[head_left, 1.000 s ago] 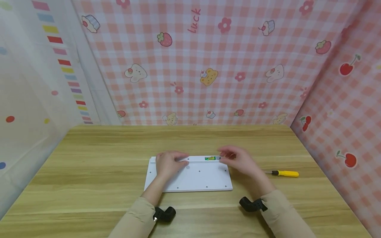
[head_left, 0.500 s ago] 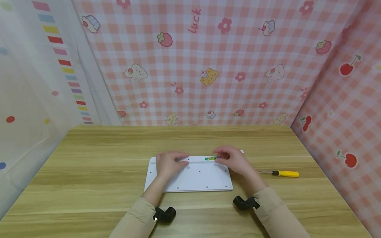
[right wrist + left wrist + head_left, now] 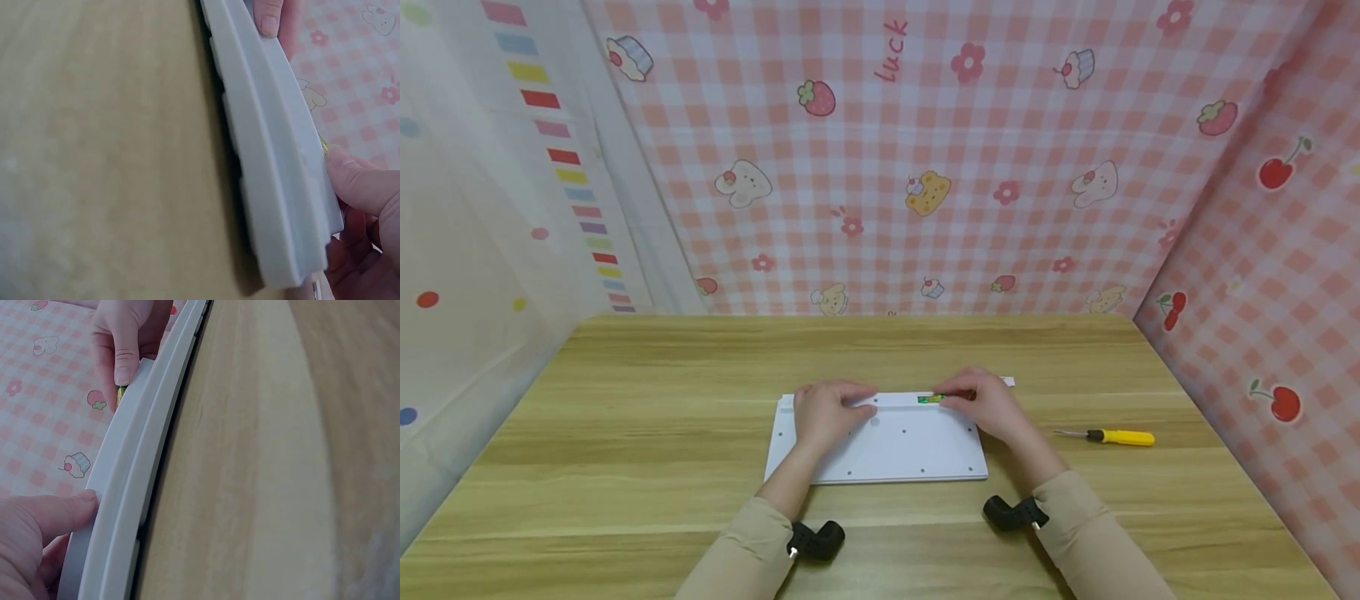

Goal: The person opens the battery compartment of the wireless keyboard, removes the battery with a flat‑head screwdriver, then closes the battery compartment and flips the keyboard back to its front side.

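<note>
A white keyboard (image 3: 880, 450) lies upside down on the table, its keys showing along the underside in both wrist views. My left hand (image 3: 827, 417) grips the raised ridge on its far edge, thumb on the near side and fingers behind. Toward the ridge's right end, an uncovered slot holds a green and yellow battery (image 3: 931, 399). My right hand (image 3: 988, 404) pinches at the battery's right end, with the thumb tip (image 3: 124, 376) right on it. The right hand hides that end of the slot.
To the right lies a screwdriver (image 3: 1120, 437) with a yellow handle, its shaft toward the keyboard. A small white piece (image 3: 1008, 382) shows just behind my right hand. Pink checked cloth (image 3: 880, 208) hangs behind the wooden table (image 3: 662, 367).
My right hand has moved left along the ridge onto the battery's end. That uncovers the small white piece and more of the screwdriver's shaft. The left hand stays in place.
</note>
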Motion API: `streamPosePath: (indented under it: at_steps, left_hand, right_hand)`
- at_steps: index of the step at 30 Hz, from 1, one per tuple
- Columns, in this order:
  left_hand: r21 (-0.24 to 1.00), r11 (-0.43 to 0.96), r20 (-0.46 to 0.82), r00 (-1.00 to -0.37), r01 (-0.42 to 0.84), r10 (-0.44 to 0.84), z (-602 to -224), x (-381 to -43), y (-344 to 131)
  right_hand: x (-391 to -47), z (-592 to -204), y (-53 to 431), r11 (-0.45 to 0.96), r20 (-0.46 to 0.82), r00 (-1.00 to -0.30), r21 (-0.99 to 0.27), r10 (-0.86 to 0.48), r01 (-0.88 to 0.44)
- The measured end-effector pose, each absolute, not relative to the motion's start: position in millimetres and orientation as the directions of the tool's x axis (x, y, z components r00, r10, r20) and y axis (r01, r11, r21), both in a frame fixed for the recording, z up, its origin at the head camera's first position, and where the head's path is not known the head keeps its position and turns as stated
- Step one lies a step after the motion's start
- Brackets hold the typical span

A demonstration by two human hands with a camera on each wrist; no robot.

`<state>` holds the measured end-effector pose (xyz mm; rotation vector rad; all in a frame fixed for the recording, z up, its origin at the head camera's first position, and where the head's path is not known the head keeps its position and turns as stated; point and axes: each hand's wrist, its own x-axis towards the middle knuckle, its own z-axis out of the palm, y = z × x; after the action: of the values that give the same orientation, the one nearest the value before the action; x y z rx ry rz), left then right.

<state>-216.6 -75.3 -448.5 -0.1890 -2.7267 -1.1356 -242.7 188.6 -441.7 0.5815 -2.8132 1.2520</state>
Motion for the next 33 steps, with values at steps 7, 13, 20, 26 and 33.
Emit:
streamPosePath:
  at_steps: [7, 13, 20, 26, 33]
  left_hand:
    - [0.682, 0.706, 0.222, -0.974, 0.190, 0.048, -449, -217, -75]
    - [0.679, 0.708, 0.229, -0.972, 0.196, 0.049, -451, -218, -75]
    - [0.682, 0.705, 0.228, -0.972, 0.194, 0.046, -451, -218, -75]
    - [0.681, 0.706, 0.225, -0.973, 0.194, 0.051, -451, -218, -74]
    - [0.677, 0.710, 0.227, -0.973, 0.194, 0.050, -451, -218, -75]
  right_hand:
    - [-243, -444, 188, 0.604, 0.213, -0.927, -0.709, -0.307, -0.364]
    - [-241, -444, 189, 0.627, 0.263, -0.917, -0.670, -0.301, -0.398]
    - [-238, -441, 190, 0.673, 0.294, -0.908, -0.610, -0.298, -0.418]
    - [-239, -441, 191, 0.687, 0.271, -0.923, -0.617, -0.274, -0.385]
    - [-251, -425, 183, 0.678, 0.198, -0.954, -0.672, -0.224, -0.299]
